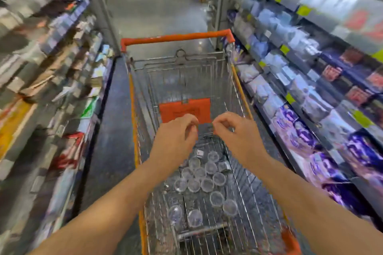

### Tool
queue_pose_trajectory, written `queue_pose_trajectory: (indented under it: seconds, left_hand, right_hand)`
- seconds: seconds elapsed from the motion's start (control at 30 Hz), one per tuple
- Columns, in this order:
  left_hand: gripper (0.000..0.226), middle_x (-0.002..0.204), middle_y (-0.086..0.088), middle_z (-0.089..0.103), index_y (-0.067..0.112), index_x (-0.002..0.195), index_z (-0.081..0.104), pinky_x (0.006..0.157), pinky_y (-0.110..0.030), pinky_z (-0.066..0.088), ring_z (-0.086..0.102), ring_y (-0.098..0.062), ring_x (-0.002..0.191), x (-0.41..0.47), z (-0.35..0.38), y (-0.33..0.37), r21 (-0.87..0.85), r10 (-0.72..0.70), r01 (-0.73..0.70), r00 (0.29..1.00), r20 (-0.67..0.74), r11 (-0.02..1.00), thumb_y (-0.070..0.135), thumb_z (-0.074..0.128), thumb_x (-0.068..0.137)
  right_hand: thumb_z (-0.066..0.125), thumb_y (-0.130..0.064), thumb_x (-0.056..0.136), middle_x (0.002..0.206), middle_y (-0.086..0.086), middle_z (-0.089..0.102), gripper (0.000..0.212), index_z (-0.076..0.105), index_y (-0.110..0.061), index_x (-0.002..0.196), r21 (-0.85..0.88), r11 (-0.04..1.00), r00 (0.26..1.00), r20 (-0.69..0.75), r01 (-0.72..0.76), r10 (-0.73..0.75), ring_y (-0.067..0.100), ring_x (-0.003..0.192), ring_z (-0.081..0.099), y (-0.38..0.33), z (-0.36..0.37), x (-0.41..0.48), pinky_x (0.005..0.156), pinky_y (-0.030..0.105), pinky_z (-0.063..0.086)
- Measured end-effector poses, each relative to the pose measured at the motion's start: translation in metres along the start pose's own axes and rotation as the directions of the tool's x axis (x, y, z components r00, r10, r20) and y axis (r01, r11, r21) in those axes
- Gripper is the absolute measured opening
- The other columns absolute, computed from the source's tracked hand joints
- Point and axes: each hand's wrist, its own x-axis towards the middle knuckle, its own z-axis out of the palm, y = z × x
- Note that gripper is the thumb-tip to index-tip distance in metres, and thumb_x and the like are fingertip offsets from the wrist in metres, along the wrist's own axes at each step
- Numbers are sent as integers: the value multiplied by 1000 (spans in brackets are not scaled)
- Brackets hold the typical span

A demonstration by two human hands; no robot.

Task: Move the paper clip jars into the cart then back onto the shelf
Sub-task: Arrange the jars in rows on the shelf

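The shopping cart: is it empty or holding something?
Holding something: many clear round jars lie on the wire floor of the cart.

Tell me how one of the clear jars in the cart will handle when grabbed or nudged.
The clear jars look small and plastic, so probably light and stiff. Round bodies suggest a tipped one would roll across the wire floor of the cart. Smooth walls may be slippery to pinch.
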Motion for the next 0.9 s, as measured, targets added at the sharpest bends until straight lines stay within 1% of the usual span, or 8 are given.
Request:
queue_pose_trajectory:
  seconds: [0.2, 0.3, 0.43, 0.53, 0.63, 0.73, 0.83, 0.9]
  left_hand:
    - [21, 96, -3, 65, 12, 111, 59, 69, -29, 41, 59, -20, 85, 12, 85, -65, -39, -226, 228, 973, 55, 973, 12, 49, 92]
    - [28, 105, -1, 64, 16, 116, 56, 73, -31, 46, 61, -20, 90, 6, 128, -96, -31, -361, 363, 931, 54, 931, 15, 48, 90]
    - [45, 119, 1, 50, 12, 131, 44, 84, -31, 46, 55, -17, 99, -10, 190, -132, 78, -524, 519, 849, 70, 851, 16, 57, 88]
    - [66, 136, -14, 37, 14, 138, 33, 99, -43, 40, 43, -29, 120, -37, 236, -160, 208, -676, 645, 718, 163, 735, 27, 65, 82]
    - [80, 149, -17, 18, 24, 145, 15, 104, -49, 35, 29, -34, 132, -64, 273, -181, 331, -767, 692, 584, 265, 641, 40, 62, 82]
    - [93, 153, -12, 7, 27, 147, 8, 106, -47, 32, 24, -34, 136, -85, 300, -202, 437, -803, 673, 508, 312, 596, 42, 69, 77]
    - [99, 155, -9, -6, 33, 146, 1, 108, -48, 25, 17, -34, 139, -99, 320, -223, 501, -808, 636, 425, 407, 587, 43, 71, 77]
    - [101, 155, -8, -10, 36, 146, -3, 110, -51, 24, 12, -34, 141, -104, 328, -232, 491, -789, 622, 417, 451, 610, 42, 70, 78]
  right_hand:
    - [58, -17, 90, 73, -2, 65, 10, 64, -17, 81, 128, 931, 940, 59, -341, 336, 14, 70, 57, 95, 54, 31, 63, 16, 41]
    - [56, -18, 91, 74, -1, 65, 15, 62, -22, 78, 146, 868, 880, 120, -474, 460, 21, 75, 61, 137, 95, 30, 68, 29, 46]
    - [57, -17, 92, 84, -11, 63, 9, 64, -21, 96, 37, 819, 800, 240, -573, 549, 10, 80, 61, 200, 146, 8, 69, 22, 47]
    - [62, -13, 85, 92, -4, 62, 24, 63, -16, 109, -172, 795, 744, 281, -582, 606, 21, 93, 59, 253, 181, -19, 83, 36, 49]
    - [65, -14, 80, 87, -2, 58, 28, 61, -14, 108, -258, 753, 672, 341, -605, 657, 24, 89, 58, 292, 209, -42, 82, 42, 49]
    - [65, -9, 77, 111, 6, 58, 42, 55, -13, 118, -310, 705, 621, 335, -637, 709, 27, 108, 51, 317, 230, -55, 95, 40, 41]
    - [66, -15, 80, 136, 8, 44, 66, 37, -14, 139, -502, 727, 618, 402, -468, 675, 29, 130, 34, 332, 245, -59, 105, 40, 29]
    - [65, -22, 83, 145, 2, 36, 75, 24, -20, 146, -579, 688, 585, 398, -437, 707, 29, 136, 23, 335, 250, -59, 104, 45, 30]
